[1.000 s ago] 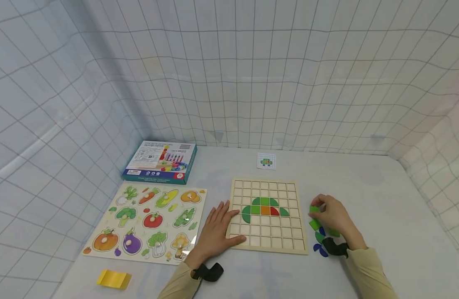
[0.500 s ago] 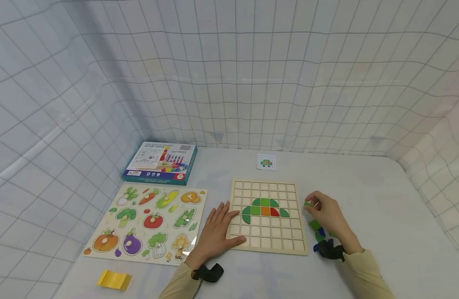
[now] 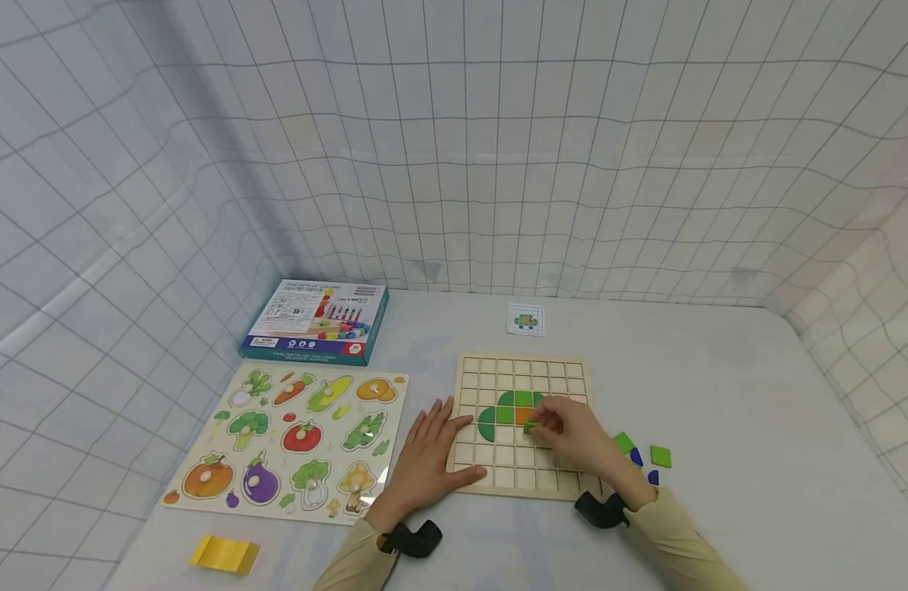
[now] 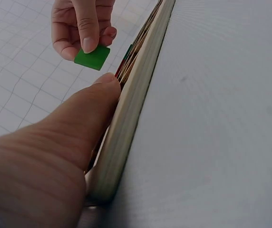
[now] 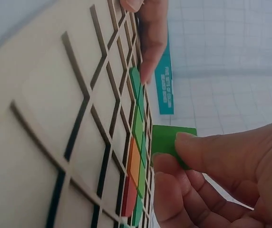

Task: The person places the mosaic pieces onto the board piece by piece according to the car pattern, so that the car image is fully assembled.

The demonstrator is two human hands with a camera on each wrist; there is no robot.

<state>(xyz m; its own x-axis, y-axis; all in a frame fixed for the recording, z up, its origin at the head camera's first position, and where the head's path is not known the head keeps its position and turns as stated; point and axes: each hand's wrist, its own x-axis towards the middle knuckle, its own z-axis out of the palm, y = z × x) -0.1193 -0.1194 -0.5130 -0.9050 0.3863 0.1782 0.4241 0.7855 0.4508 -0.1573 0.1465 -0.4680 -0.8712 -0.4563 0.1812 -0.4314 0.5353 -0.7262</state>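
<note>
A wooden grid board (image 3: pixel 502 477) lies on the table, with green, orange and red flat pieces set in its middle cells. Over these pieces, my right hand (image 3: pixel 575 431) pinches a green square tile (image 5: pixel 168 137) between thumb and fingers. In the left wrist view the tile (image 4: pixel 92 58) is held at a slant above the board. My left hand (image 3: pixel 420 464) rests on the board's left edge with its fingers spread. The red piece (image 5: pixel 130 194) shows in the right wrist view but is hidden by my right hand in the head view.
Right of the board lie loose pieces, among them a green square (image 3: pixel 661 456) and a blue piece (image 3: pixel 636 456). A printed card (image 3: pixel 526 320) lies behind the board. Leftward are a vegetable puzzle (image 3: pixel 328 501), a box (image 3: pixel 306 349) and a yellow block (image 3: pixel 227 554).
My right hand has picked up the green square tile from the loose pieces and carried it left over the board's middle. The left hand stays put.
</note>
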